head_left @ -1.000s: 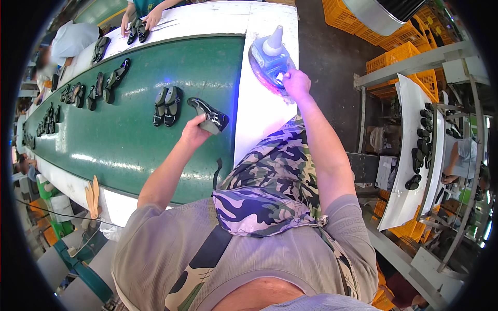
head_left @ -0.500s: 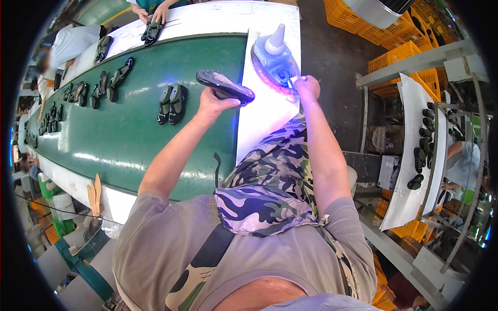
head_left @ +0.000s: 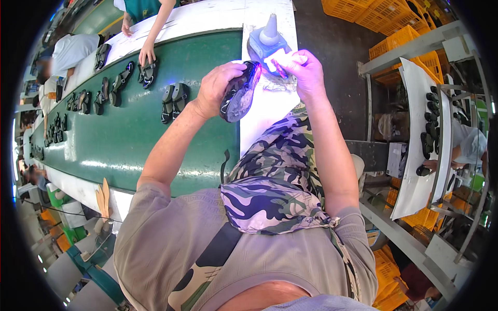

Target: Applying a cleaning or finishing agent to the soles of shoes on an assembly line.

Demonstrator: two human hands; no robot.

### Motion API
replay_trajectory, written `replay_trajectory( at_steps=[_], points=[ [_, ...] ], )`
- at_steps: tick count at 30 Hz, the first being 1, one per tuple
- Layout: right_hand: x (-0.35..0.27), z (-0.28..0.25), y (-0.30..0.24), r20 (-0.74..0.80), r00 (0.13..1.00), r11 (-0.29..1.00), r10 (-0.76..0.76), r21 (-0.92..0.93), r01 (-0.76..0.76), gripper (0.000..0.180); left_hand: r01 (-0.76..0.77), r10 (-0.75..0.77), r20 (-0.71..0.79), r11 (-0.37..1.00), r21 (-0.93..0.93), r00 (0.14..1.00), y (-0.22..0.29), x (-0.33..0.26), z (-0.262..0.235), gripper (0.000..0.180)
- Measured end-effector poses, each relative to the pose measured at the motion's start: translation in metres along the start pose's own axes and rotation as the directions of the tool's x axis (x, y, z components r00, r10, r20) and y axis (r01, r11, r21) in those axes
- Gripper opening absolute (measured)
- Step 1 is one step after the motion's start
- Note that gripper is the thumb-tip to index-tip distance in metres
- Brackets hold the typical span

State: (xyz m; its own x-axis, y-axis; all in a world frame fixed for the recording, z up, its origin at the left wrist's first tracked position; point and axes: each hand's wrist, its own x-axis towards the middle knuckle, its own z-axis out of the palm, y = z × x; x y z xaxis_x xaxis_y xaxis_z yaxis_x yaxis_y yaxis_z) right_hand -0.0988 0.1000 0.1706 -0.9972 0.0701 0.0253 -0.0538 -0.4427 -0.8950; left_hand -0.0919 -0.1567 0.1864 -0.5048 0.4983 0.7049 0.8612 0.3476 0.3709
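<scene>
1. A pair of dark shoes (head_left: 180, 93) is set on the green belt (head_left: 140, 140).
2. By the left hand (head_left: 212, 90), a black shoe (head_left: 238, 98) is grasped above the belt's edge.
3. By the right hand (head_left: 309, 75), a small pale object (head_left: 280, 58), blurred by glare, is pinched.

I count one shoe (head_left: 238, 96) in my left hand (head_left: 214, 89), one blue bottle (head_left: 266, 45), two shoes (head_left: 179, 96) nearest me on the belt (head_left: 207, 150), and two wooden sticks (head_left: 106, 197).
</scene>
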Motion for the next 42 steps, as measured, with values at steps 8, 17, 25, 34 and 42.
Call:
replay_trajectory(
  at_steps=[8, 17, 25, 34, 42],
  points=[
    [-0.008, 0.013, -0.008, -0.053, 0.996, 0.983, -0.069, -0.176, 0.059, 0.02, -0.093, 0.093, 0.02, 0.995, 0.035, 0.995, 0.019, 0.017, -0.004, 0.039],
    [-0.02, 0.014, -0.017, -0.007, 1.0, 0.985, -0.024, -0.168, 0.023, 0.017, -0.103, 0.098, 0.074, 0.992, 0.073, 0.992, 0.021, 0.021, 0.0, 0.047],
    [-0.034, 0.02, -0.02, 0.124, 0.989, 0.996, 0.077, 0.044, -0.083, 0.014, -0.034, 0.026, 0.077, 0.993, 0.115, 0.997, 0.019, 0.018, 0.005, 0.055],
    [-0.035, 0.028, -0.041, 0.167, 0.986, 0.995, -0.028, -0.09, 0.044, 0.016, 0.139, -0.175, 0.252, 0.978, 0.155, 0.952, 0.017, 0.012, 0.006, 0.059],
    [-0.024, 0.024, -0.046, 0.17, 0.985, 0.922, -0.024, -0.377, 0.087, 0.02, 0.413, -0.425, 0.599, 0.895, 0.168, 0.678, 0.028, 0.025, -0.007, 0.066]
  ],
)
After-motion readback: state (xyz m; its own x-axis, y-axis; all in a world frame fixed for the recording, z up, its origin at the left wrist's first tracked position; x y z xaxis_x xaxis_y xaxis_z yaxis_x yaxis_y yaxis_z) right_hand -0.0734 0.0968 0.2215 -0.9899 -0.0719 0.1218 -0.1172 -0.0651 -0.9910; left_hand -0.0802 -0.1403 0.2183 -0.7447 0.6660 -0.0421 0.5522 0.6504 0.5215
